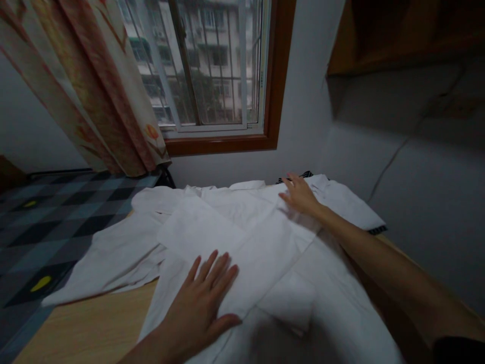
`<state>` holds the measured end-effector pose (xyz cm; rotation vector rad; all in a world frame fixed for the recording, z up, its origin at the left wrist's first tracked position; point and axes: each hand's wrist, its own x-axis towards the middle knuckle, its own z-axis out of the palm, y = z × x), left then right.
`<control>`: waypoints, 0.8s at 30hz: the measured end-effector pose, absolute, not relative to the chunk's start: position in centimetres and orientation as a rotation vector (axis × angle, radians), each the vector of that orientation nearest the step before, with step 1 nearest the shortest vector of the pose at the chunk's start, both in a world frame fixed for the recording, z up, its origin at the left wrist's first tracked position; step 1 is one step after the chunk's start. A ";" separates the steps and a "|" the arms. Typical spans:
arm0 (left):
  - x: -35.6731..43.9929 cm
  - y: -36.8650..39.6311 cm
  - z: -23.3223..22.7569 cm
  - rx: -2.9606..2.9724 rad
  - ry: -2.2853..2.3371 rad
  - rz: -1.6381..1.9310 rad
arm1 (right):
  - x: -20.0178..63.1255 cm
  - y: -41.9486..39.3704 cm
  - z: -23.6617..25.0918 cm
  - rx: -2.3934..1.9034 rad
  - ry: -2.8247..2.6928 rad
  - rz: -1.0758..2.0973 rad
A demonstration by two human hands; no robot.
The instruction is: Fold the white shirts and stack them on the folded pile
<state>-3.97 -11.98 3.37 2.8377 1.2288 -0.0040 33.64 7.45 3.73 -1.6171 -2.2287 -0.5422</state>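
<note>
Dim daylight from a barred window [212,65] falls on a wooden table [87,333] where a white shirt [265,263] lies spread, one sleeve folded across its body. The left hand [200,298] rests flat on the near part of the fold, fingers apart and gripping nothing; the right hand [301,196] lies open on the far side near the collar, also just pressing. A patterned curtain [91,86] hangs at the left (a checked floor [41,222] shows below it). The loose sleeve trailing off to the left could, I judge, drag the fold askew if either palm slides, leaving creases.
</note>
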 end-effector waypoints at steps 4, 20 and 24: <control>-1.8 -10.5 3.4 2.796 1.045 -0.101 | 30.9 2.8 0.5 -1.369 -2.688 -0.366; -7.1 -14.2 2.7 2.815 1.014 -0.042 | 38.7 2.8 -1.8 -2.028 -2.392 -0.333; -9.6 -16.4 2.6 2.794 1.024 0.006 | 39.0 2.3 -1.0 -2.102 -2.270 -0.310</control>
